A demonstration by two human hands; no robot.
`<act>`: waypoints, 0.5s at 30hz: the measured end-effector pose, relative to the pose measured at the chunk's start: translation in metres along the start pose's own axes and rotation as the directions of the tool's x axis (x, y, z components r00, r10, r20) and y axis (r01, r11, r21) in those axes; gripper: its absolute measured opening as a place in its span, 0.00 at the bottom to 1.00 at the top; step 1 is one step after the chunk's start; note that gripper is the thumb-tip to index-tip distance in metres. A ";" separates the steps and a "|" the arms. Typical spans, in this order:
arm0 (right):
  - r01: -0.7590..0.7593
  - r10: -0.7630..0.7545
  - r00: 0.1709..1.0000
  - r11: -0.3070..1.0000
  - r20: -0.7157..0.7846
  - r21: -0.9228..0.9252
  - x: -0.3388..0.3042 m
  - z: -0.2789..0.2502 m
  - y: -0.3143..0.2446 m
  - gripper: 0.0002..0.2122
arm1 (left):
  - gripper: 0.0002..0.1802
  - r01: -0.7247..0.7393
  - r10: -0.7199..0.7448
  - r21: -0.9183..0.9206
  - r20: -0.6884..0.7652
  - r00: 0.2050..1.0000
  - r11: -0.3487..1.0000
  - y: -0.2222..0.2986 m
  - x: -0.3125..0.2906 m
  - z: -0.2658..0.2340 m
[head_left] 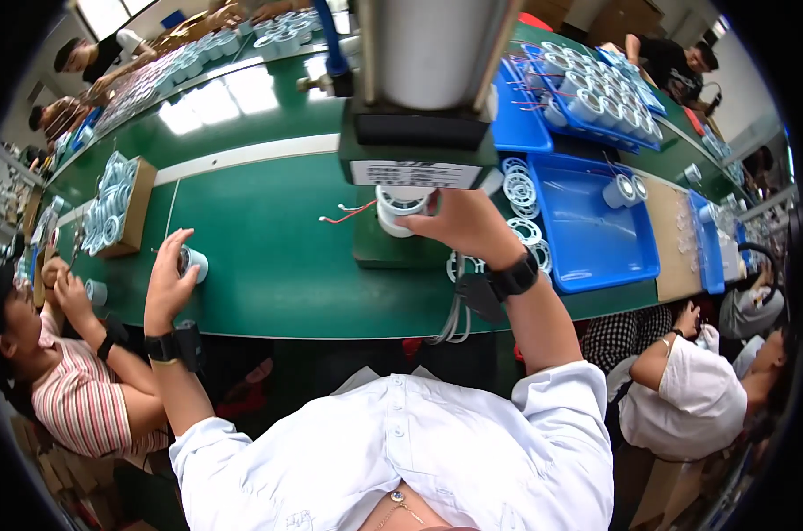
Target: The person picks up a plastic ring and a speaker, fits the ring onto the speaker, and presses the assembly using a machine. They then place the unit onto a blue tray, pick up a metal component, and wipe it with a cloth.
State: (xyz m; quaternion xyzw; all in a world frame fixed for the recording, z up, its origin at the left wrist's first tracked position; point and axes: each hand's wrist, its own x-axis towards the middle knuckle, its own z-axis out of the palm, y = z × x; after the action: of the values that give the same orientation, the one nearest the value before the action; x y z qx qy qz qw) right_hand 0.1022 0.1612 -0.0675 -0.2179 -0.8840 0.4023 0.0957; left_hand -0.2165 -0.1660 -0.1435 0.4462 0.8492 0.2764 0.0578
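Note:
Below the head of a bench press [419,133], a white cylindrical housing [392,221] stands on a green block [384,254]. Thin red and white wires [348,212] come out of its left side. My right hand [472,226] reaches in from the right and grips this housing, thumb and fingers around its side. On the bench to the left, my left hand [164,281] is open, its fingers stretched upward and the thumb apart. Beside its palm is another white housing [198,264], partly hidden by the hand; whether they touch I cannot tell.
White rings [521,190] lie right of the press, beside a blue tray [596,270] with two housings. Another blue tray [530,133] and many housings [596,97] stand behind. A cardboard box [136,212] holds white parts at left. Co-workers sit close on both sides.

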 end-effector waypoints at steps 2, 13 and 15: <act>0.049 -0.038 0.989 0.996 -0.140 0.080 0.003 0.008 0.015 0.22 | 0.34 0.028 -0.024 -0.059 0.074 0.997 0.998 0.045 0.002 0.014; -0.433 0.188 0.688 0.882 -0.701 -0.188 -0.098 -0.135 0.206 0.27 | 0.35 -0.231 0.224 0.136 0.069 0.972 0.963 0.126 -0.024 0.047; -0.460 0.100 0.643 0.844 -0.760 -0.278 -0.113 -0.140 0.232 0.27 | 0.35 -0.182 0.178 0.058 0.073 0.981 0.982 0.131 -0.023 0.049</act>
State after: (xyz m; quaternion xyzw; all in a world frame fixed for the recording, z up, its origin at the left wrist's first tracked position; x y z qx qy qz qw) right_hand 0.3222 0.3377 -0.1488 -0.5117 -0.7951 0.0797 0.3156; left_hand -0.0903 -0.1047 -0.1198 0.5319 0.8114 0.2376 0.0468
